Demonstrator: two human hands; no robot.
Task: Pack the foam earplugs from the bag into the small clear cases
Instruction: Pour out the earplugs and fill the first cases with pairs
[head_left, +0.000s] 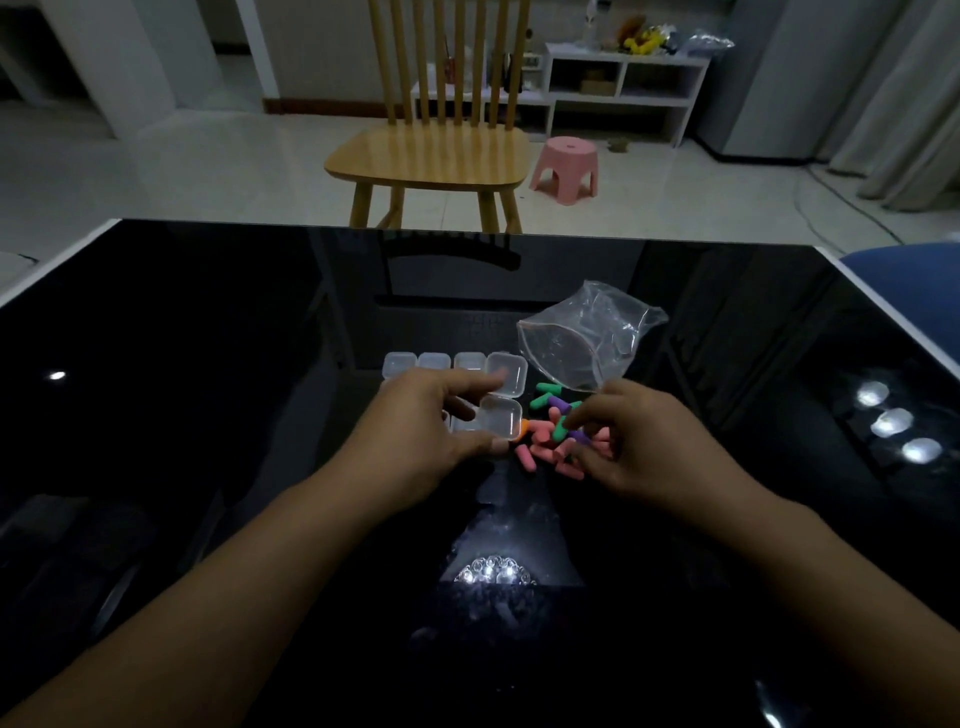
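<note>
Both hands work close together at the middle of the glossy black table (208, 338). Left hand (426, 436) grips an open clear case (498, 418), thumb at its near edge and fingers over the far side, its hinged lid (506, 371) standing up behind; holding it this way seems meant to steady the light box and keep its mouth turned toward the pile. Right hand (639, 441) has its fingertips curled down into the loose heap of foam earplugs (553, 431), and appears to pinch a purple one (579, 435), though how firm the hold is cannot be told in the dim light. Most of the heap is pink, with a few green and purple pieces, lying just right of the held case, so each plug needs only a short carry. An orange piece shows at the case's right corner. Behind the left hand, 3 more small cases (434, 362) sit in a row, lids down. Beyond the heap, the clear plastic bag (587, 338) lies crumpled with its mouth open and looks empty. By my judgement the packing has barely begun, since the held case looks unfilled. Past the table stand a wooden chair (431, 150) and a pink stool (566, 169)
</note>
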